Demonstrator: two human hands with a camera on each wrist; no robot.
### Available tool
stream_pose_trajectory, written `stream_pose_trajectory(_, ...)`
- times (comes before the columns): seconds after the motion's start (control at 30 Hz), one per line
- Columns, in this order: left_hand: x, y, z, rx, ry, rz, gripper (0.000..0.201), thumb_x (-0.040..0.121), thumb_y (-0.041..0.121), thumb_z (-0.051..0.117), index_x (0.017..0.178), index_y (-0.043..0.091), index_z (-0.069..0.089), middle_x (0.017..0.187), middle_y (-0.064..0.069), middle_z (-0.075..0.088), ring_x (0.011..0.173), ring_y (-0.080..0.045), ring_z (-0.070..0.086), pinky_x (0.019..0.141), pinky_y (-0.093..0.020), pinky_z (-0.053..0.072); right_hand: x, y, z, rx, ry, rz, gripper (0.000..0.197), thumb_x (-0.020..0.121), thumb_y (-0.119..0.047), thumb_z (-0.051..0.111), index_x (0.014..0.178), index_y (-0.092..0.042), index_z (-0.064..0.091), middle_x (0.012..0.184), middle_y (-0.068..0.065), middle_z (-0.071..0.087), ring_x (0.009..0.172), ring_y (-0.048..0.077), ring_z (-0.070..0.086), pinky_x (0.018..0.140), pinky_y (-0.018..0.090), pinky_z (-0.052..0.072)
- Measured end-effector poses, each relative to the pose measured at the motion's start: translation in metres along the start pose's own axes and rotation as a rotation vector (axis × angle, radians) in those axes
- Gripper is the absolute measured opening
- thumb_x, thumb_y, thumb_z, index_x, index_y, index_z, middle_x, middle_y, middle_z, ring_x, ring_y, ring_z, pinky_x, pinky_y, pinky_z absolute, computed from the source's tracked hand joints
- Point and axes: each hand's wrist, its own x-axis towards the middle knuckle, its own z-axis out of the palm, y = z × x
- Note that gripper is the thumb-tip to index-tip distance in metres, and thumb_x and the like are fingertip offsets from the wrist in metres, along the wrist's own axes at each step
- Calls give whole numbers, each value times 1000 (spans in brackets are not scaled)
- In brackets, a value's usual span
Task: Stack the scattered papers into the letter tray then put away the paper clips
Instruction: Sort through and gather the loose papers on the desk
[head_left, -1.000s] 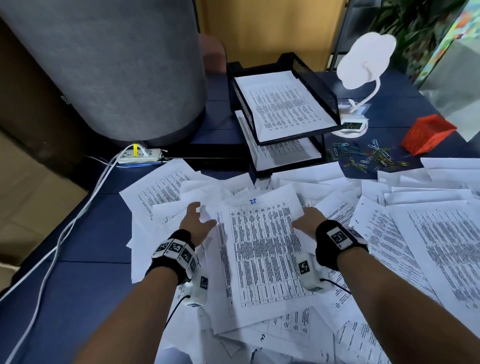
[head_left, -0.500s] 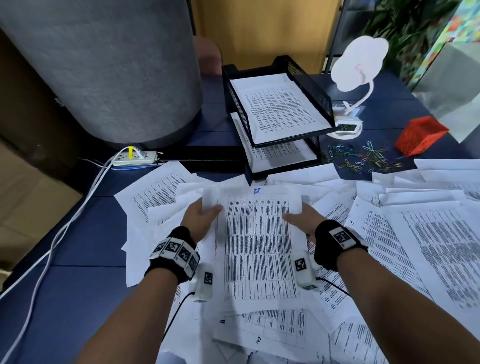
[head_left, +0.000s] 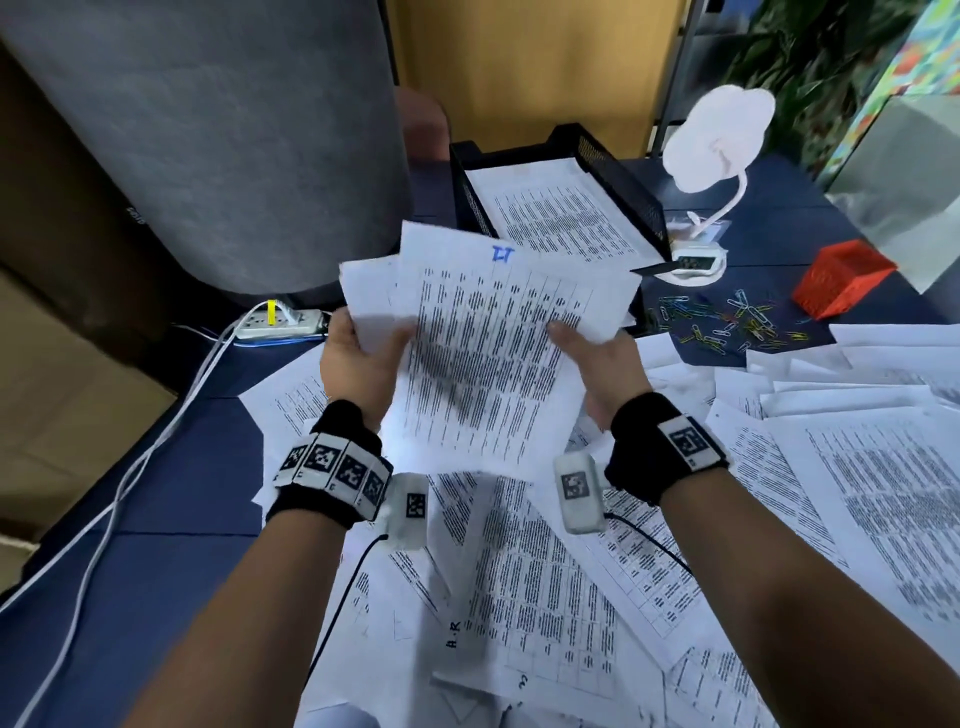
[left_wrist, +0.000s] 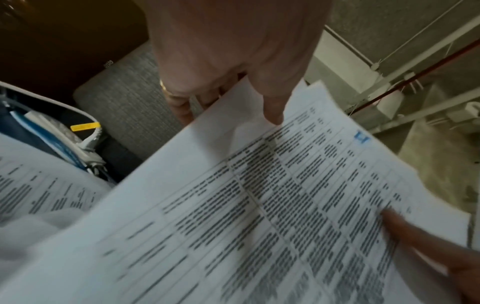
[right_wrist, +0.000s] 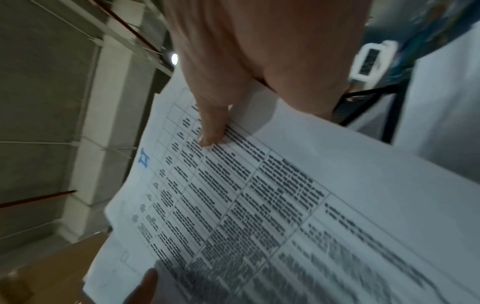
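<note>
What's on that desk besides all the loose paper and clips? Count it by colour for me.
Black: 1, the letter tray
Red: 1, the mesh box
White: 2, the cloud lamp and the power strip
Total: 4

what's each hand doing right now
Left hand: grips the left edge of the sheaf of papers.
Right hand: grips its right edge.
</note>
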Motion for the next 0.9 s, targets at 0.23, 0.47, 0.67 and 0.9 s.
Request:
stream_pose_trajectory(0.23, -7, 0, -1, -136, -160, 85, 33, 84, 19, 66, 110, 27, 48, 111, -3, 65, 105, -17, 63, 91, -32, 51, -4, -14, 15, -123, -149, -71, 34, 65, -21, 85, 92, -12, 67, 106, 27, 66, 102, 40, 64, 91, 42, 53)
stream_pose_trajectory(0.47, -12, -18, 3, -94, -142, -51, 34, 90, 5, 60, 116, 21, 45, 109, 5, 63, 99, -8, 62, 86, -26, 48, 4, 4, 5, -171, 37, -77, 23, 78, -5, 72, 96, -16, 62, 98, 10, 72, 92, 29, 68, 88, 50, 54)
stream_pose_trajectory(0.67, -14, -16, 7, -175, -191, -74, 24, 90, 11, 60, 110, 20, 50, 98, 4, 65, 93, -10, 62, 86, -29, 50, 8, 7, 6, -150, 31, -57, 28, 85, 6, 43, 98, -17, 52, 97, 6, 66, 84, 20, 57, 78, 36, 50)
stream_pose_trajectory(0.9, -15, -27, 15, -131, -187, -312, 18, 91, 8, 59, 96, 21, 47, 76, -2, 42, 77, -6, 48, 116, -48, 20, 10, 25, 5, -230, 35, -68, 45, 88, 14, 30, 126, -8, 43, 85, -3, 56, 69, 7, 47, 61, 16, 40)
